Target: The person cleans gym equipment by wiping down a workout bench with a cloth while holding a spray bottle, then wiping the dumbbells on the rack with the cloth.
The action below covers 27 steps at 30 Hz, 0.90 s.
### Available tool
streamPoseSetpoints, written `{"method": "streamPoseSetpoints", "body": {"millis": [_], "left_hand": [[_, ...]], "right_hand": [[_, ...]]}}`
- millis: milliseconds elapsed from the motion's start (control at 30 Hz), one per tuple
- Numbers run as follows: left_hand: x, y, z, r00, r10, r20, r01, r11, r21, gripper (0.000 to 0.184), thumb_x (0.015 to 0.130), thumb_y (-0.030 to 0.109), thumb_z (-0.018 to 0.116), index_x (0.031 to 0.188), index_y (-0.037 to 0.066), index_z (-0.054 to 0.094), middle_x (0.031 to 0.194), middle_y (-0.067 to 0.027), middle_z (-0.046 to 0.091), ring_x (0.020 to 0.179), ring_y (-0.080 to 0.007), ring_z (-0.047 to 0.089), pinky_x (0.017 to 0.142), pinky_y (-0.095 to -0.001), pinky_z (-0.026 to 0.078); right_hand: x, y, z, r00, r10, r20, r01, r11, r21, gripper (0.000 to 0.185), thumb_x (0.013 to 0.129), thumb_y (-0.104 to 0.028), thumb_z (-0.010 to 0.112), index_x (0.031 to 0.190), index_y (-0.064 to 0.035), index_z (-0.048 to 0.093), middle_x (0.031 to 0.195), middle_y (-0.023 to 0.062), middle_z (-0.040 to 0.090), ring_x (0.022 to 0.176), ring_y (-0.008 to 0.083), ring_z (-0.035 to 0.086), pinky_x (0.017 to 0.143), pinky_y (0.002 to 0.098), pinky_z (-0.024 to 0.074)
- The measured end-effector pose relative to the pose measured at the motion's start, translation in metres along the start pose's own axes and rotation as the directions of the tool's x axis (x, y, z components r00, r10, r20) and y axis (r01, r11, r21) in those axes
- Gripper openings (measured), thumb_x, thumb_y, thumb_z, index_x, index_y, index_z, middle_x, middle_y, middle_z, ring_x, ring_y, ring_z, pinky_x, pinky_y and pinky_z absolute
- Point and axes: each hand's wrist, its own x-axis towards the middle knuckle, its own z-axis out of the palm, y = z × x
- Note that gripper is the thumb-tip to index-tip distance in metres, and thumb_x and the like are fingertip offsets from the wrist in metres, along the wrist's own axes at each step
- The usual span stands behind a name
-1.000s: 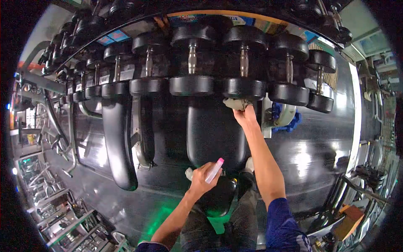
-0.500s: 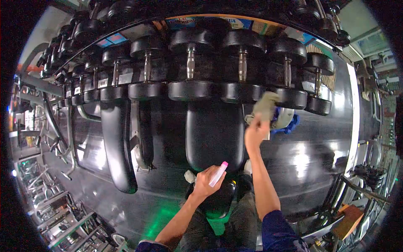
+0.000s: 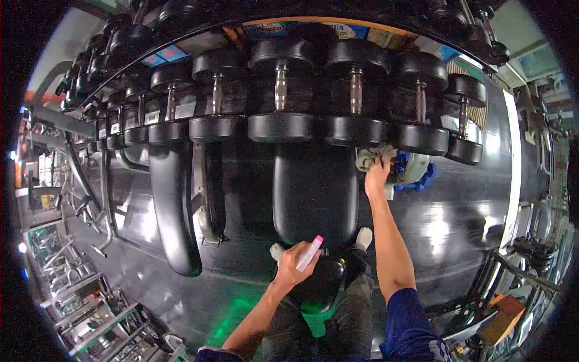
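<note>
My left hand [image 3: 291, 265] is wrapped round a slim whitish, see-through bottle [image 3: 308, 256] with a pink cap, held tilted above the black padded bench seat. My right hand [image 3: 377, 177] reaches forward to the right of the bench's black back pad [image 3: 315, 193]. Its fingers are closed on a crumpled grey-beige cloth [image 3: 369, 158], just below the front ends of the dumbbells. Right beside the cloth are a pale curved object [image 3: 415, 169] and something bright blue and bunched [image 3: 426, 179]; I cannot make out either kind.
A rack of black dumbbells with metal handles [image 3: 281, 90] runs across the front. Another bench pad [image 3: 172, 211] stands at the left. Gym machines [image 3: 66, 205] line the left side. A wooden block [image 3: 503, 317] and weight plates [image 3: 534, 253] are at the right.
My right hand has lowered the cloth from in front of a dumbbell to beside the pale and blue things. My left hand still holds the bottle, nearly unmoved. The view has shifted slightly.
</note>
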Motion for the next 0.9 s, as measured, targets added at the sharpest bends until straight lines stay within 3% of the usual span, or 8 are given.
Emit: {"method": "streamPoseSetpoints", "body": {"millis": [100, 133, 200, 300, 400, 500, 533, 900], "left_hand": [[0.000, 0.001, 0.003, 1.000, 0.002, -0.013, -0.002, 1.000, 0.006, 0.016, 0.082, 0.009, 0.072, 0.094, 0.000, 0.066, 0.078, -0.0143, 0.065, 0.067, -0.0325, 0.067, 0.058, -0.0367, 0.052], [-0.001, 0.004, 0.002, 1.000, -0.005, -0.013, 0.005, 1.000, 0.002, 0.016, 0.082, 0.009, 0.072, 0.094, 0.000, 0.066, 0.078, -0.0144, 0.065, 0.067, -0.0325, 0.067, 0.058, -0.0367, 0.052], [-0.001, 0.009, 0.001, 1.000, -0.014, -0.015, 0.014, 1.000, -0.010, 0.016, 0.082, 0.009, 0.072, 0.095, 0.000, 0.066, 0.078, -0.0146, 0.065, 0.067, -0.0324, 0.067, 0.059, -0.0368, 0.052], [-0.009, -0.006, 0.016, 0.986, 0.049, -0.157, -0.067, 0.992, -0.109, 0.016, 0.082, 0.008, 0.072, 0.094, 0.000, 0.066, 0.079, -0.0149, 0.065, 0.067, -0.0326, 0.067, 0.058, -0.0368, 0.052], [-0.010, -0.001, 0.009, 0.999, -0.026, -0.018, 0.024, 0.994, -0.106, 0.016, 0.082, 0.007, 0.072, 0.094, -0.001, 0.066, 0.079, -0.0152, 0.065, 0.067, -0.0318, 0.067, 0.058, -0.0359, 0.052], [-0.011, 0.022, -0.004, 1.000, -0.016, -0.008, 0.016, 1.000, -0.025, 0.016, 0.082, 0.007, 0.072, 0.094, -0.001, 0.066, 0.079, -0.0150, 0.064, 0.067, -0.0319, 0.066, 0.059, -0.0357, 0.051], [-0.013, 0.021, -0.003, 0.996, 0.052, -0.073, -0.053, 0.998, -0.021, 0.014, 0.083, 0.006, 0.071, 0.093, -0.002, 0.065, 0.078, -0.0130, 0.065, 0.067, -0.0272, 0.065, 0.058, -0.0344, 0.050], [-0.047, 0.056, -0.031, 0.993, -0.102, -0.059, 0.097, 0.992, -0.081, 0.013, 0.084, 0.009, 0.071, 0.092, 0.001, 0.066, 0.078, -0.0138, 0.065, 0.069, -0.0309, 0.067, 0.060, -0.0361, 0.051]], "right_hand": [[0.018, 0.028, 0.011, 0.915, 0.118, 0.385, -0.309, 0.818, 0.485, 0.034, 0.097, -0.001, 0.037, 0.126, -0.0110, 0.052, 0.111, 0.0093, 0.062, 0.098, 0.0236, 0.062, 0.089, 0.0465, 0.0550], [0.019, 0.027, 0.028, 0.915, 0.342, 0.212, -0.400, 0.714, 0.575, 0.035, 0.099, -0.005, 0.034, 0.128, -0.0121, 0.051, 0.118, 0.0100, 0.061, 0.104, 0.0258, 0.062, 0.094, 0.0481, 0.0539], [0.012, 0.032, 0.049, 0.888, 0.460, -0.008, -0.375, 0.734, 0.566, 0.033, 0.099, -0.007, 0.037, 0.127, -0.0054, 0.054, 0.124, 0.0105, 0.061, 0.115, 0.0273, 0.058, 0.100, 0.0444, 0.0502], [0.000, 0.059, 0.051, 0.781, 0.501, 0.374, -0.623, 0.578, 0.528, 0.026, 0.102, -0.011, 0.036, 0.116, -0.0015, 0.055, 0.112, 0.0116, 0.062, 0.105, 0.0269, 0.060, 0.095, 0.0413, 0.0529], [-0.037, 0.060, 0.088, 0.599, 0.595, 0.536, -0.800, 0.423, 0.425, 0.023, 0.099, -0.007, 0.036, 0.107, -0.0006, 0.057, 0.106, 0.0131, 0.061, 0.097, 0.0273, 0.062, 0.092, 0.0417, 0.0550], [-0.042, 0.056, 0.093, 0.615, 0.512, 0.599, -0.784, 0.321, 0.531, 0.024, 0.098, -0.005, 0.036, 0.104, 0.0016, 0.057, 0.105, 0.0143, 0.062, 0.096, 0.0286, 0.062, 0.090, 0.0408, 0.0553], [-0.052, 0.015, 0.107, 0.621, 0.718, 0.315, -0.723, 0.369, 0.584, 0.024, 0.097, -0.004, 0.035, 0.105, 0.0025, 0.057, 0.107, 0.0159, 0.062, 0.099, 0.0288, 0.062, 0.091, 0.0402, 0.0549], [-0.083, -0.134, -0.020, 0.848, 0.363, 0.385, -0.517, 0.726, 0.453, 0.033, 0.097, -0.014, 0.041, 0.125, -0.0022, 0.054, 0.123, 0.0123, 0.062, 0.113, 0.0250, 0.061, 0.099, 0.0380, 0.0506]]}}
